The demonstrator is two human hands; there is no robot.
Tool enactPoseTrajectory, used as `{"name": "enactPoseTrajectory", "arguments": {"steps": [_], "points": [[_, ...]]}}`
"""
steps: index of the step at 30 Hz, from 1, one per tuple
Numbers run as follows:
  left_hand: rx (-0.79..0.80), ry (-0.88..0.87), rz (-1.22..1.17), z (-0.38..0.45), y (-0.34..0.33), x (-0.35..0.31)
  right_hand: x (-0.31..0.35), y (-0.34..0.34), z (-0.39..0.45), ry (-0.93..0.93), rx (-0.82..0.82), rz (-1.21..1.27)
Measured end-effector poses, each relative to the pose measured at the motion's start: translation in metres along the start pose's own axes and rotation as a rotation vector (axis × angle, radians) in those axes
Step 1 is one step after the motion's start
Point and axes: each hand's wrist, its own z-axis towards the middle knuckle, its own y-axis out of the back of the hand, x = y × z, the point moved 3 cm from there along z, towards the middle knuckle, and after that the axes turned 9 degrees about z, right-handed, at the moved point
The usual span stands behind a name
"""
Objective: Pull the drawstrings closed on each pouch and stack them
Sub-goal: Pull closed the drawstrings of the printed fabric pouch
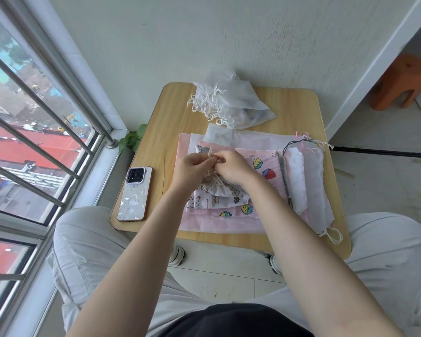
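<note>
Small light-wood counter (156,132) pushed against a pale wall, barred window to my left, orange stool (399,81) off to the right. On the counter's left side lies a phone in a white patterned case (135,194).

Both hands meet mid-counter over the small white cat-print fabric pouch (219,194), which sits on top of a flat pile of pink strawberry-print and plain pink pouches (263,166). My left hand (192,166) and right hand (231,167) have their fingers pinched together on the cream drawstring cord (210,154) at the pouch mouth. I can't tell exactly which cord end each holds.

At the back lies a heap of sheer white mesh pouches (231,100) with cords bunched, apparently already cinched. On the right sits a row of grey and white pouches (311,181) with loose strings.

Handling, as I judge it: the pouch is light, soft and floppy, with no stiffness, so it will slide or lift if the cord is tugged one-handed. Best hold is the cord ends, pulled apart in opposite directions, or one hand pinning the gathered neck. The cord is thin and may slip; the fabric isn't fragile.
</note>
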Motion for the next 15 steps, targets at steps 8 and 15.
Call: {"name": "enactPoseTrajectory", "arguments": {"steps": [8, 15], "points": [[0.000, -0.012, -0.036, 0.0003, 0.0010, -0.0040, 0.0003, 0.0042, -0.0021, 0.025, -0.030, -0.009], [0.021, 0.031, -0.080, 0.0060, -0.0029, 0.0042, -0.0016, 0.0070, -0.0031, 0.012, -0.096, 0.031]]}}
